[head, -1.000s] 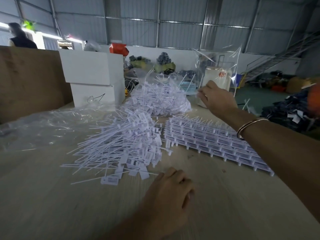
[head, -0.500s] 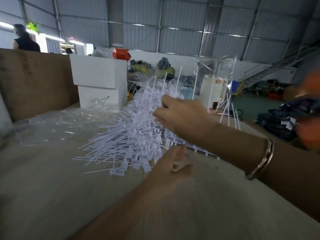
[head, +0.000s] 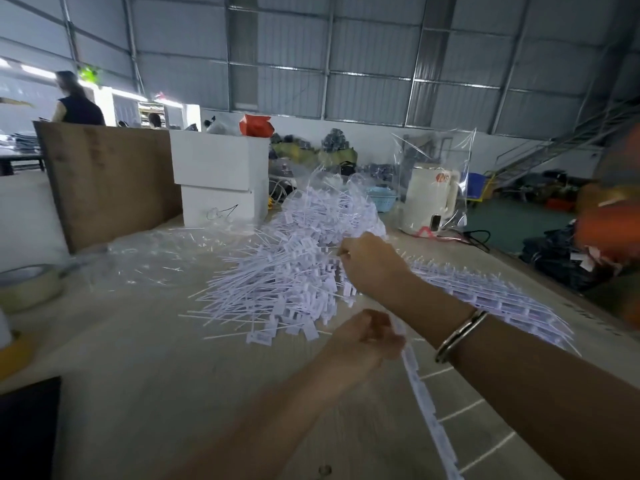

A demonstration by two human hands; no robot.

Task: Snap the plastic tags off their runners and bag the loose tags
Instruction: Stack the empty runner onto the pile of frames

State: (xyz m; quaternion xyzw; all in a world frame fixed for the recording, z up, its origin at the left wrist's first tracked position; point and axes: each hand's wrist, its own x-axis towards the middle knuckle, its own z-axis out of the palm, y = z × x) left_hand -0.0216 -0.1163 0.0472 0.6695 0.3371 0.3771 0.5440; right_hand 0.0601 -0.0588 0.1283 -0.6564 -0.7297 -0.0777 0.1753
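Head view: left hand [head: 367, 341] grips a blurred tag strip [head: 420, 393]; right hand [head: 372, 268] grasp unclear, fingers hidden.

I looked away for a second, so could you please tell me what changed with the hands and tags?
The right hand came back from the clear bag to the loose tag pile. The left hand, earlier resting on the table, now grips a runner strip. The stacked runners, white box and kettle stayed put.
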